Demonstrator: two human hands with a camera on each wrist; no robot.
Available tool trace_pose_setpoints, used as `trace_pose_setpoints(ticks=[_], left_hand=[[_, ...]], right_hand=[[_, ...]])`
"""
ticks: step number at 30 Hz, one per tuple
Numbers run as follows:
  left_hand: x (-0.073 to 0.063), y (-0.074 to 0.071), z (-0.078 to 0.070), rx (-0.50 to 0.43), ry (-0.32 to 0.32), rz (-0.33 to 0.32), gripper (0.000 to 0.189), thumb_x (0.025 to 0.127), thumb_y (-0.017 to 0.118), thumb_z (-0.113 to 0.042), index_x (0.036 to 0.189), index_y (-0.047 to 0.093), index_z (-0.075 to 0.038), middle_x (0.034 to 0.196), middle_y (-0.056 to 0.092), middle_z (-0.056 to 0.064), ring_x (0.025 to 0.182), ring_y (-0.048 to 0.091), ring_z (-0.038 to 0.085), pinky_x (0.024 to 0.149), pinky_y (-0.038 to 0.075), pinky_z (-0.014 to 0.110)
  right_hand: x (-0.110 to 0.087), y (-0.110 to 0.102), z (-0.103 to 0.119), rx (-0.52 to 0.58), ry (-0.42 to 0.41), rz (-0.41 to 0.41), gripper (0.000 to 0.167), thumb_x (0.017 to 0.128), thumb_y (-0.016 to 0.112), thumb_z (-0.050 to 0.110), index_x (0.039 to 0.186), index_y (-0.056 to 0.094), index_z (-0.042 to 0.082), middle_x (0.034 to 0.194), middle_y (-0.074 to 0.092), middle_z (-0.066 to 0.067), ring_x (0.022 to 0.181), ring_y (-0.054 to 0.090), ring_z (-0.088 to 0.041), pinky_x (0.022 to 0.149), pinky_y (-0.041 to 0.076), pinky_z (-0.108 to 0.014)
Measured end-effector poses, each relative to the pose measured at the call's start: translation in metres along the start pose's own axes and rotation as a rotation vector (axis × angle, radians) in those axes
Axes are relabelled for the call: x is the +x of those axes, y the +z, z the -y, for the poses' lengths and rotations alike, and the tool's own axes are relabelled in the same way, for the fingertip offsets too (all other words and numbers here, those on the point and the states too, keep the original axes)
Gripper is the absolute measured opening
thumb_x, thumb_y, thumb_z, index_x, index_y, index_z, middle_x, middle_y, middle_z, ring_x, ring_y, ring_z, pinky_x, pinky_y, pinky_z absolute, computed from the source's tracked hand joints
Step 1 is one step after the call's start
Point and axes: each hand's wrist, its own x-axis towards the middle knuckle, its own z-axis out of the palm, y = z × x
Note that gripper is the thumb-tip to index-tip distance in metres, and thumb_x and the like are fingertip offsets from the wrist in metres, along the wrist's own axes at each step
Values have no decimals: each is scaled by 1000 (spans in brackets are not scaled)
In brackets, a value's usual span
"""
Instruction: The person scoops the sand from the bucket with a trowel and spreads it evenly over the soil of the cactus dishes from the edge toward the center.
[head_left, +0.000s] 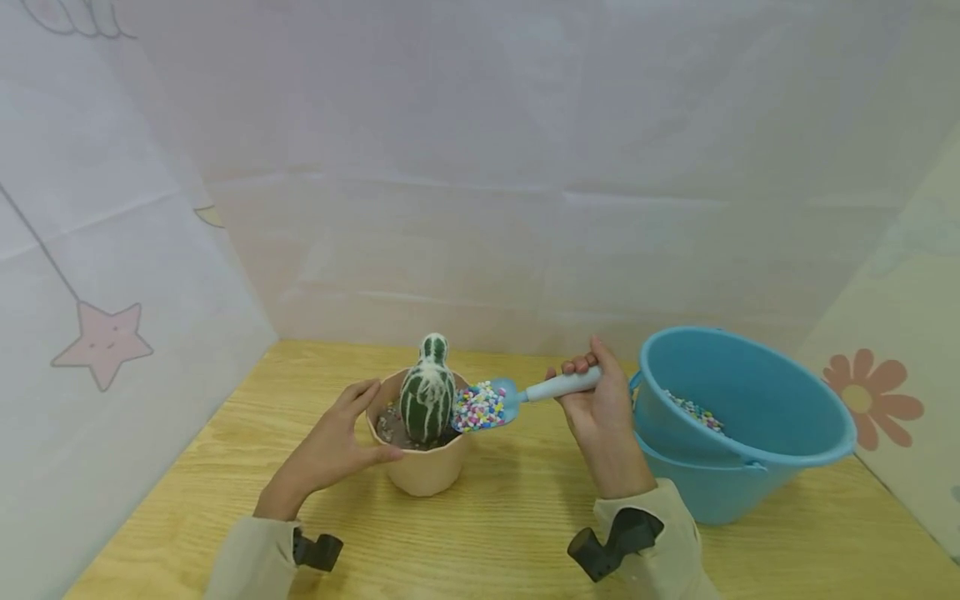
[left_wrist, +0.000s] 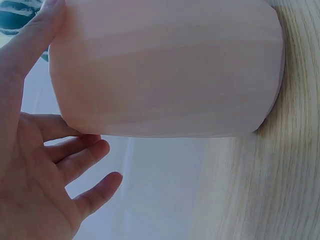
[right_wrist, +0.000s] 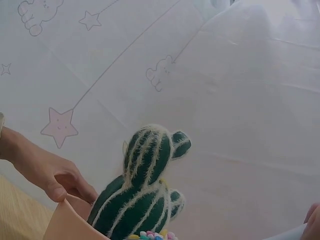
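A green cactus [head_left: 427, 404] with white fuzzy ribs stands in a peach flowerpot [head_left: 426, 471] on the table. My left hand [head_left: 330, 446] holds the pot by its left rim, thumb at the near side and fingers around the far side. In my right hand [head_left: 600, 417] is the pale handle of a small blue trowel [head_left: 561, 385], gripped with curled fingers. Its scoop, heaped with multicoloured pebbles [head_left: 480, 406], reaches over the pot's right rim beside the cactus. Greyish soil [head_left: 392, 427] shows inside the pot. In the right wrist view, pebbles [right_wrist: 152, 235] appear at the cactus's base.
Two nested blue buckets [head_left: 720, 492] stand at the right, the upper one tilted with more coloured pebbles [head_left: 696, 412] inside. A wood-grain table [head_left: 495, 533] lies under everything. Pale printed sheets [head_left: 480, 250] enclose the back and sides.
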Motion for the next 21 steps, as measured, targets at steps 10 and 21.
trace_pose_setpoints(ticks=[10,21], left_hand=[[1,4,1,-12,2,6,103,76,76,-49,150,23,1,151,26,23,136,28,49,102,34,64],[0,3,0,-33,32,0,100,78,76,-44,149,24,4,149,27,24,135,29,50,101,35,64]], right_hand=[[-1,2,0,-50,-12,28,37,101,46,24,67,42,13,59,42,2,65,42,-12,90,31,-32],[-5,6,-1,-105,-42,38,36,102,45,25,67,40,14,59,42,3,67,41,-13,89,31,-32]])
